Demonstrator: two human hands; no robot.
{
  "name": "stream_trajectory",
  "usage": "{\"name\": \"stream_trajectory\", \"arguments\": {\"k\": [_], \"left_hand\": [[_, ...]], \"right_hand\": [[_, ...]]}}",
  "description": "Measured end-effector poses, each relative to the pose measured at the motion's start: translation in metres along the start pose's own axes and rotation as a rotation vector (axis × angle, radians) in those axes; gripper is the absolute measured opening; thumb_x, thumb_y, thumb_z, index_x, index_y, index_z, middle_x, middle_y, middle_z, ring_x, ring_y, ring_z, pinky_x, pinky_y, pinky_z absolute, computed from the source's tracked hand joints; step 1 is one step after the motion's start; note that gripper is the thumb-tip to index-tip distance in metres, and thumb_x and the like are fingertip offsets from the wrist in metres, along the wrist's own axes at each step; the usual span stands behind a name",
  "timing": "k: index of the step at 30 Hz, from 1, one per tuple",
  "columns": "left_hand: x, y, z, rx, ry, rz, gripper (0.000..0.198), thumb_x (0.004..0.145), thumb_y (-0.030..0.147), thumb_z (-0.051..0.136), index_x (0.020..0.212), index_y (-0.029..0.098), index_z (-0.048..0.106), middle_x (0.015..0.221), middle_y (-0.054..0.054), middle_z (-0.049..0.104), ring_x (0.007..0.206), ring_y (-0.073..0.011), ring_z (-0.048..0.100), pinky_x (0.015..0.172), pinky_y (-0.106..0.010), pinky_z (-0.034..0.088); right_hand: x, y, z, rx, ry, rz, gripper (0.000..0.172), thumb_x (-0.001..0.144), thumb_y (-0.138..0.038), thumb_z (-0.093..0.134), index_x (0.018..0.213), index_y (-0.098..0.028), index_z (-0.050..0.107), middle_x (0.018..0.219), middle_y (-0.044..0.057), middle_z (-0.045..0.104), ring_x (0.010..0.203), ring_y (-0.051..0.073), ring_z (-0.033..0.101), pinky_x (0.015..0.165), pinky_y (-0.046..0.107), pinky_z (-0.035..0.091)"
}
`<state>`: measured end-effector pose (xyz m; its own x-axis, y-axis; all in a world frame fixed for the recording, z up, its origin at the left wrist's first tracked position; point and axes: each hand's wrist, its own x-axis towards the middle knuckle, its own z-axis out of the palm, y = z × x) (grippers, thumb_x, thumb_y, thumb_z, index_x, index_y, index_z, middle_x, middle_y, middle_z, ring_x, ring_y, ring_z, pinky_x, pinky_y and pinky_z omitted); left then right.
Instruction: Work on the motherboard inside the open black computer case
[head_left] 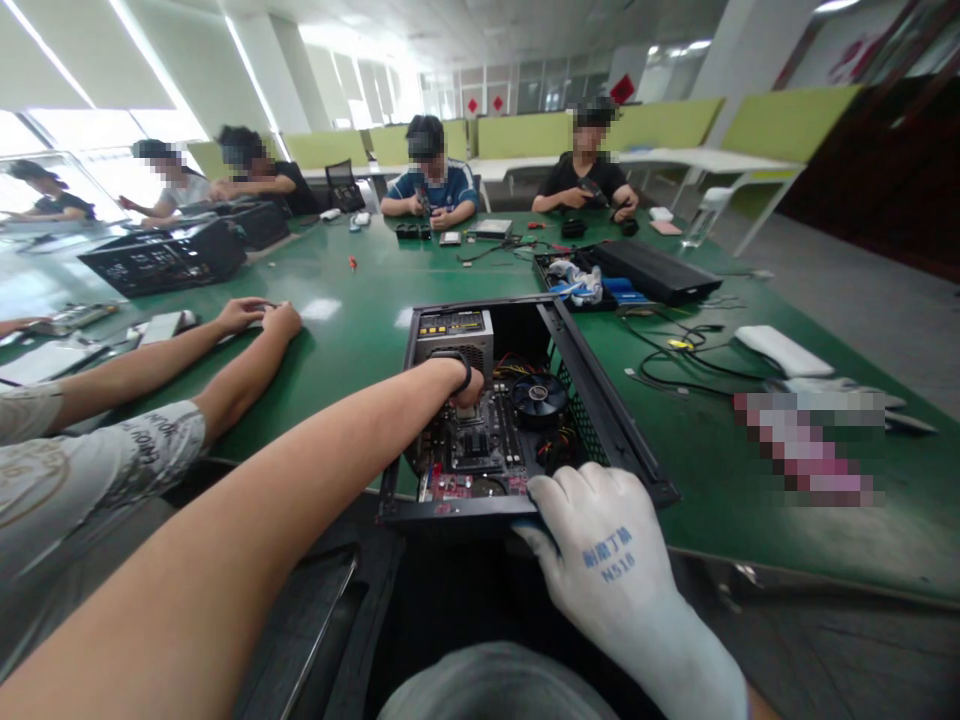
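Observation:
An open black computer case (pixel 600 400) lies on its side at the table's near edge, partly overhanging it. My right hand (pixel 600 540), in a white glove with blue print, is closed over the case's near rim, thumb below and fingers on top. My bare left hand (pixel 469 398), with a dark band at the wrist, reaches inside, beside the power supply (pixel 454 335) and over the motherboard (pixel 476 440). Its fingertips are hidden, so its grip does not show. A round black cooling fan (pixel 538 397) sits right of that hand, with coloured wires around it.
A neighbour's hands (pixel 262 318) rest on the green table (pixel 345 370) at left. Black cables (pixel 675 365), a white box-like object (pixel 784 350) and a glove (pixel 840 390) lie at right. Beyond the case are a tray of gloves (pixel 576 283) and a black panel (pixel 652 270). Several people sit opposite.

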<state>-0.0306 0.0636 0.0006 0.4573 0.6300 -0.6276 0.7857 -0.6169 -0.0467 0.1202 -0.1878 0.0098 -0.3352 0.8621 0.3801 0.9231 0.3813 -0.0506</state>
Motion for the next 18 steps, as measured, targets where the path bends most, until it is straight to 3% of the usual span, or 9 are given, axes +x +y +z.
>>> {"name": "stream_trajectory", "arguments": {"k": [3,9,13,18], "left_hand": [[0.005,-0.004,0.003,0.072,-0.066,-0.013,0.050,0.063,0.013,0.067,0.113,0.017,0.072,0.101,-0.008,0.075,0.084,-0.0214,0.067,0.079,-0.029,0.051],[-0.003,0.005,0.001,0.166,0.127,-0.109,0.055,0.055,0.034,0.084,0.107,0.018,0.075,0.106,-0.011,0.074,0.104,-0.0281,0.065,0.094,-0.031,0.048],[-0.012,0.012,-0.003,0.166,0.138,-0.130,0.059,0.053,0.037,0.087,0.107,0.015,0.075,0.110,-0.015,0.073,0.108,-0.0320,0.064,0.098,-0.035,0.047],[-0.013,0.021,-0.005,0.159,0.071,-0.142,0.056,0.053,0.028,0.087,0.105,0.011,0.076,0.106,-0.016,0.074,0.102,-0.0323,0.067,0.097,-0.035,0.049]], "right_hand": [[0.000,0.000,0.001,0.011,-0.016,0.016,0.020,0.075,-0.033,0.073,0.086,-0.023,0.060,0.077,0.003,0.057,0.074,0.021,0.041,0.069,0.035,0.019],[0.001,-0.001,0.000,0.002,-0.041,0.021,0.016,0.077,-0.033,0.070,0.086,-0.023,0.060,0.078,0.004,0.058,0.074,0.022,0.041,0.068,0.036,0.019],[0.001,-0.001,0.000,-0.008,-0.033,0.007,0.016,0.077,-0.033,0.069,0.086,-0.023,0.060,0.078,0.003,0.057,0.074,0.022,0.042,0.068,0.036,0.019],[-0.001,0.001,0.001,-0.021,-0.025,0.002,0.017,0.079,-0.035,0.067,0.088,-0.023,0.060,0.078,0.004,0.056,0.074,0.021,0.042,0.068,0.036,0.019]]}}
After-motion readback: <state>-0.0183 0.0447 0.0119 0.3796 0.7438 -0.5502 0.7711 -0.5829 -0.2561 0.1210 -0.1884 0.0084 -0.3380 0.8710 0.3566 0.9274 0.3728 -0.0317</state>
